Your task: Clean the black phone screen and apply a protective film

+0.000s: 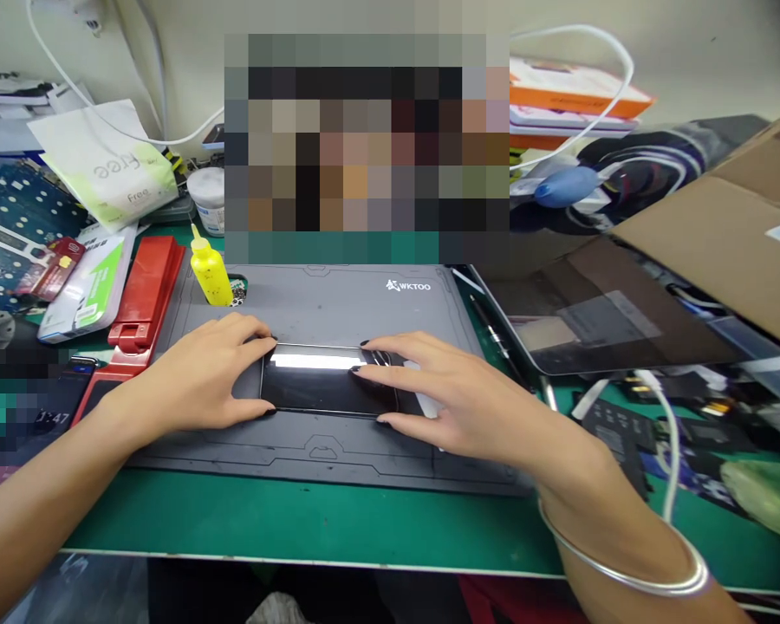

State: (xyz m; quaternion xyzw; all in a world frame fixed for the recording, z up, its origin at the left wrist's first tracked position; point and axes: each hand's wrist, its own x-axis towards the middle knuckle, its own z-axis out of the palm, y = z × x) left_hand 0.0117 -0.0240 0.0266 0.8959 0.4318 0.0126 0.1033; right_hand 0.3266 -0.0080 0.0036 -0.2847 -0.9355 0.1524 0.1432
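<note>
Phone (pixel 328 381), where's it lying?

Flat, glass up, in the middle of a grey mat (pixel 318 303) lettered WKTOO, on a green bench (pixel 299 520). A bright strip of glare crosses the glass.

Left hand (pixel 195 373)?

Half open, arched over the phone's left end, with fingertips at the top corner and the thumb at the bottom corner. It has that end held between them.

Right hand (pixel 455 399)?

Spread wider. Two fingertips lie on the glass near the upper right, and the thumb reaches the lower edge, so it spans the phone too. A silver bangle (pixel 624 576) circles that wrist.

What's close by?

Left of the mat stands a red case (pixel 146 295). A yellow bottle (pixel 209 270) sits at the mat's far edge, and a dark tablet (pixel 598 321) lies off to the right, beyond the right hand.
</note>
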